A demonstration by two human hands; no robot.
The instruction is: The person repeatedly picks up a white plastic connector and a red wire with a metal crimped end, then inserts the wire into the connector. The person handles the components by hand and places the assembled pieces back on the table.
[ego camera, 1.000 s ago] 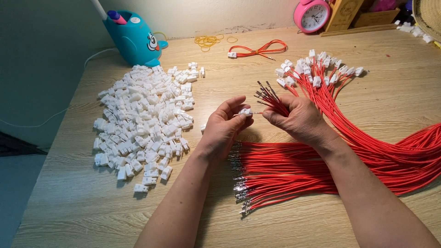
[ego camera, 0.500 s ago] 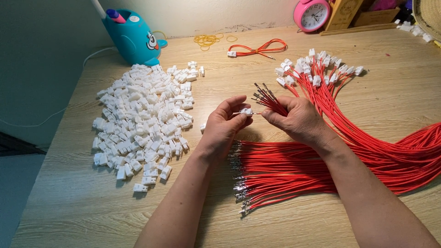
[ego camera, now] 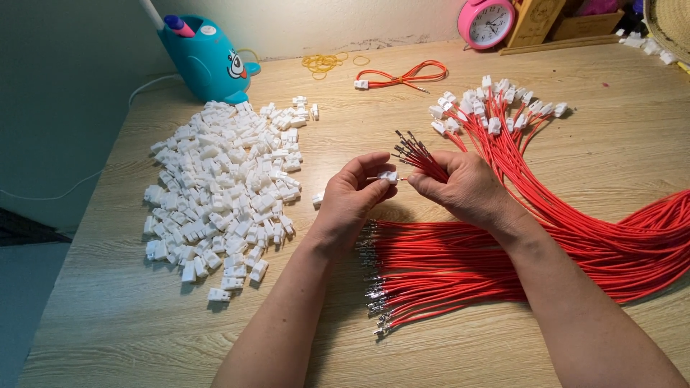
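My left hand (ego camera: 356, 197) pinches a small white plastic connector (ego camera: 388, 175) between thumb and fingers above the wooden table (ego camera: 338, 100). My right hand (ego camera: 463, 188) grips a bunch of red wires (ego camera: 420, 158) whose metal tips fan out to the upper left; one tip touches the connector. Under both wrists lies a wide sheaf of loose red wires (ego camera: 445, 266) with bare metal ends toward me. A big heap of white connectors (ego camera: 223, 187) lies to the left of my left hand.
Red wires fitted with white connectors (ego camera: 496, 108) fan out at the back right. Farther back lie one short red wire pair (ego camera: 402, 75), yellow rubber bands (ego camera: 323, 63), a teal whale-shaped holder (ego camera: 205, 61) and a pink alarm clock (ego camera: 486, 21). The table's left edge drops off.
Both hands stay in place; the fingers have shifted slightly and the wire tip now meets the white connector.
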